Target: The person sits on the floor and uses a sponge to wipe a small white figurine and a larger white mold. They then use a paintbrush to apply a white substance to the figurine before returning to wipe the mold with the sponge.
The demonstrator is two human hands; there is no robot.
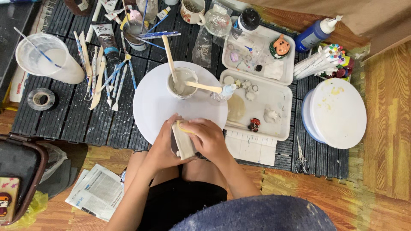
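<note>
Both my hands meet at the near edge of a round white turntable (154, 102). My left hand (163, 144) cradles a pale rectangular clay piece (184, 145) from the left side. Over the piece's top my right hand (208, 137) presses a small yellow sponge (183, 126). Behind them on the turntable stands a small cup of white slip (182, 83) with two wooden sticks (170, 60) resting in it.
Two white trays (274, 128) with small clay figures lie right of the turntable; a second white turntable (338, 113) and scissors (302, 159) lie further right. Modelling tools (100, 79), a plastic cup (49, 57) and tape roll (41, 99) sit left. Newspaper (96, 190) lies by my knee.
</note>
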